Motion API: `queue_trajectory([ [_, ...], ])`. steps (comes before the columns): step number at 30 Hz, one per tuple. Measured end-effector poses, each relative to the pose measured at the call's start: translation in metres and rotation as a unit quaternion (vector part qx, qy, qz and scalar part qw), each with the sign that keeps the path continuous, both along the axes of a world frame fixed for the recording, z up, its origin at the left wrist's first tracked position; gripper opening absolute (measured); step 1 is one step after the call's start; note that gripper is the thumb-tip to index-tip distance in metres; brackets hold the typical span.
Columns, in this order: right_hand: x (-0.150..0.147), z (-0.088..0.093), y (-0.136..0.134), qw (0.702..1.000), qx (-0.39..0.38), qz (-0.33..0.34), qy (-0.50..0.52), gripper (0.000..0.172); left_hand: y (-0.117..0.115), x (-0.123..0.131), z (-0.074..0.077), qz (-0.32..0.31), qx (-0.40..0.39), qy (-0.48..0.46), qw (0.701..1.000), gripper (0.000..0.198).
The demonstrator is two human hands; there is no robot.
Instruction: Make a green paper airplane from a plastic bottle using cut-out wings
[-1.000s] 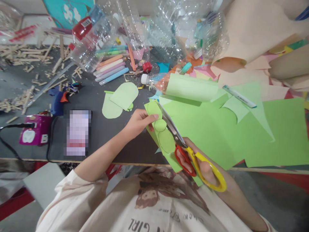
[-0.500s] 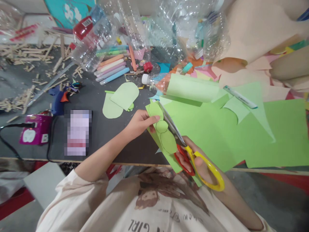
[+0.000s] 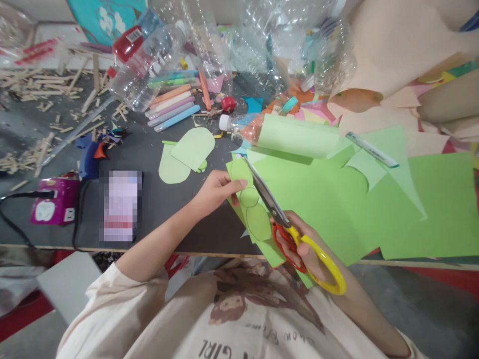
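Note:
My left hand (image 3: 220, 193) pinches a strip of green paper (image 3: 258, 223) between thumb and fingers, over the table's front edge. Rounded outlines are drawn on the strip, and part of its right side is cut along them. My right hand (image 3: 309, 249) is closed round the handles of the scissors (image 3: 271, 202), one loop red and the other yellow. Their blades point up and left, lying along the strip's right edge with the tips near its top. A large green sheet (image 3: 374, 199) lies to the right, beyond the scissors.
A plastic bottle wrapped in pale green paper (image 3: 299, 134) lies behind my hands. Pale green cutouts (image 3: 194, 147), a phone (image 3: 121, 205), a blue glue gun (image 3: 89, 152) and a purple box (image 3: 56, 200) are to the left. Glue sticks (image 3: 175, 107) and clear bottles (image 3: 277, 45) crowd the back.
The scissor handles have drawn slightly closer together. The lower part of the green strip has shifted a little left, away from the blades. My left hand stays in place.

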State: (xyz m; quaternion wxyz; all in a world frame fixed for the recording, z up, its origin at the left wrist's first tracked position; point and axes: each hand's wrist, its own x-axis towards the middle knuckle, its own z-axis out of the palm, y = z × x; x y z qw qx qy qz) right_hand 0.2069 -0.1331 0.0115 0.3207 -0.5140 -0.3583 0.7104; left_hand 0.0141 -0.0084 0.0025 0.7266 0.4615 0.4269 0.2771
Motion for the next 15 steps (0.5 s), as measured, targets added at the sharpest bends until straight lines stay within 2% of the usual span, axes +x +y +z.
queue_trajectory([
  [6, 0.002, 0.013, 0.001, 0.999, 0.023, 0.037, -0.025, 0.077, -0.001, -0.001, -0.010, 0.036, 0.044, 0.032, 0.998, 0.036],
  [9, -0.001, 0.023, -0.001, 0.999, 0.018, 0.010, -0.050, 0.069, -0.001, -0.001, -0.012, 0.054, 0.054, 0.041, 0.996, 0.033],
  [15, -0.005, 0.028, -0.002, 0.999, -0.032, -0.010, 0.026, 0.072, -0.001, -0.001, -0.005, 0.013, 0.037, 0.029, 0.999, 0.034],
])
